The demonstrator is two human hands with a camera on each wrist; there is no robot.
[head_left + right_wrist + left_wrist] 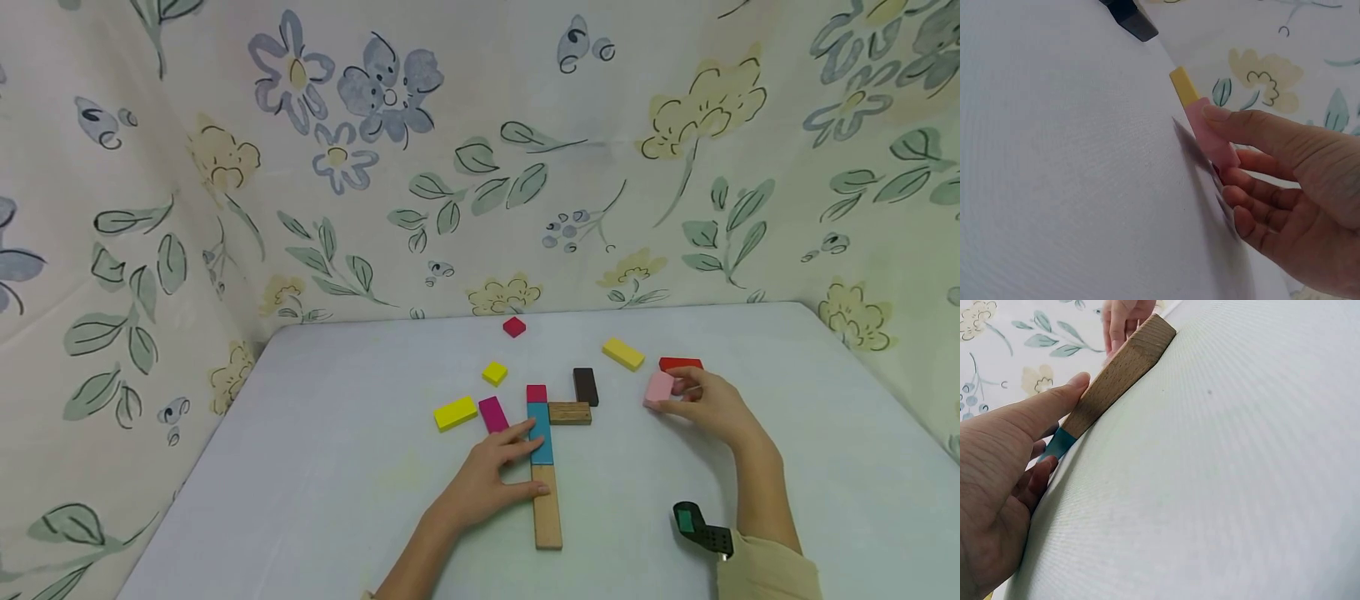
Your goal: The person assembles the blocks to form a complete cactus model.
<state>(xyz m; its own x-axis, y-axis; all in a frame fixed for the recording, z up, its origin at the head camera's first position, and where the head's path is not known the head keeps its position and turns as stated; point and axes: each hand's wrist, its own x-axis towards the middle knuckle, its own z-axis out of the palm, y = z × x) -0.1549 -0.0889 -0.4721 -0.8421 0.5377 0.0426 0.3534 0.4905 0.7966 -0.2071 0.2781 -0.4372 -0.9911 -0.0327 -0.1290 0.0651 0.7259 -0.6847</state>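
A column of flat blocks lies on the table: a crimson block (536,392) at the far end, a blue block (540,433) below it, and a long plain wooden block (547,512) nearest me. My left hand (483,482) rests over this column, fingertips on the blue block and thumb on the wooden one (1119,372). A brown wood-grain block (570,413) extends right from the column, touching a dark brown block (585,386). To the right, my right hand (708,406) pinches a pink block (659,389) between thumb and fingers; in its wrist view the pink block (1213,134) hangs just above the cloth.
A red block (680,363) lies behind the right hand. Yellow blocks (622,354) (455,413), a yellow cube (495,373), a magenta block (492,414) and a red cube (513,327) lie about. Floral cloth (480,167) hangs behind the white table (300,500).
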